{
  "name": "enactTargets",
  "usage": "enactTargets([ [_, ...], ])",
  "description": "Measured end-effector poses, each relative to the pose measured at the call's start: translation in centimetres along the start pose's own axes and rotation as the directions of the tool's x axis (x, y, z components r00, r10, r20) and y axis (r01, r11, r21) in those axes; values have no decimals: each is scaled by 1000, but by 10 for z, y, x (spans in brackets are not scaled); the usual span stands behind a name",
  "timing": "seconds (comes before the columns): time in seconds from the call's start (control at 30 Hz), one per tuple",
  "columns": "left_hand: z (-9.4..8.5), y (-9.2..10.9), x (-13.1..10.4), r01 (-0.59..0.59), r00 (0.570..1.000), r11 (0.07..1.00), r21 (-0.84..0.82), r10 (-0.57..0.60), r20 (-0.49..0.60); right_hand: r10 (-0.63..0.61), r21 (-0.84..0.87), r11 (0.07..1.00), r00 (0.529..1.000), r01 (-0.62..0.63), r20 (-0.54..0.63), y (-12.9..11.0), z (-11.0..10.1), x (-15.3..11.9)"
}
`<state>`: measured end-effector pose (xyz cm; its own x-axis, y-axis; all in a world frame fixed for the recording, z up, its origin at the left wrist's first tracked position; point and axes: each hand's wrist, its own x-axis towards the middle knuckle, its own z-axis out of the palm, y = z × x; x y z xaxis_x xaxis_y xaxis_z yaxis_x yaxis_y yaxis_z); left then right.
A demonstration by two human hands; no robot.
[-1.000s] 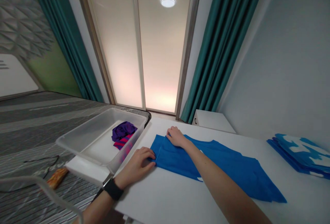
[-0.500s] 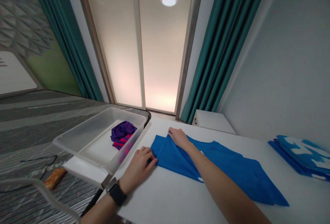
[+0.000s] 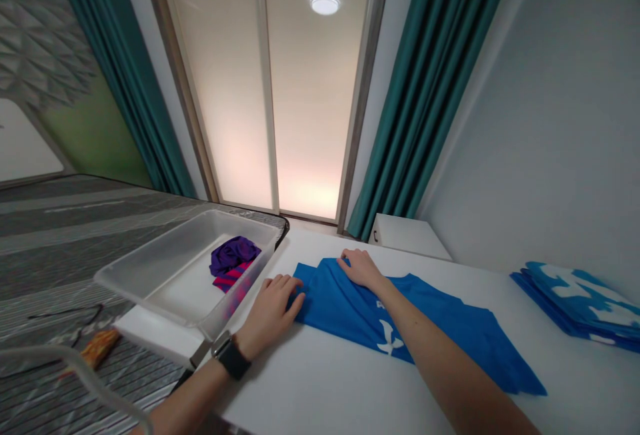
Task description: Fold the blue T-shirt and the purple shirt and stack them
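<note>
A blue shirt with a white print lies folded lengthwise across the white table. At its left end rests my left hand, thumb apart from the fingers, with the fingertips touching the cloth's edge. My right hand lies on the shirt's far edge, fingers slightly bent and spread on the fabric. The right forearm crosses over the middle of the shirt and hides part of it. White figures show on the near side of the cloth, left of that forearm.
Left of the table stands a translucent plastic bin holding a purple garment and a red-and-purple striped one. Folded blue-and-white clothes are stacked at the table's right. A white cabinet stands beyond the far edge.
My right hand has moved right and loosened from the pinched edge. The lifted flap has come down flatter, and more white print shows. My left hand stays at the left end.
</note>
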<state>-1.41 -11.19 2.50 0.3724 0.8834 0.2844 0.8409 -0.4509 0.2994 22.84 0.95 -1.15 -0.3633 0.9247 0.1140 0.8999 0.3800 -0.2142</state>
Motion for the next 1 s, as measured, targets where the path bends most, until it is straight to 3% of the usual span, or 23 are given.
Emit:
enactTargets([
  [0.07,3,8,14,-64,998,997,31,64,-17,0,-3,1000,1000,0,8,2,1,-1],
  [0.17,18,16,33,-123,992,990,64,121,41,10,-10,1000,1000,-10,22,2,4,0],
  [0.3,45,14,41,-62,990,985,158,40,137,40,-23,999,999,-40,34,4,6,2],
  [0.43,60,6,36,-18,992,979,205,-9,130,92,-37,995,995,-91,28,9,7,3],
  [0.7,62,-1,31,21,997,980,199,-36,72,122,-26,992,991,-123,-47,27,2,-7],
  [0.87,61,-8,32,31,993,986,161,-49,106,123,-54,990,989,-128,-87,51,-2,-41],
  [1.0,57,-6,33,51,986,985,166,-76,146,147,-88,984,982,-158,-115,57,-1,-64],
])
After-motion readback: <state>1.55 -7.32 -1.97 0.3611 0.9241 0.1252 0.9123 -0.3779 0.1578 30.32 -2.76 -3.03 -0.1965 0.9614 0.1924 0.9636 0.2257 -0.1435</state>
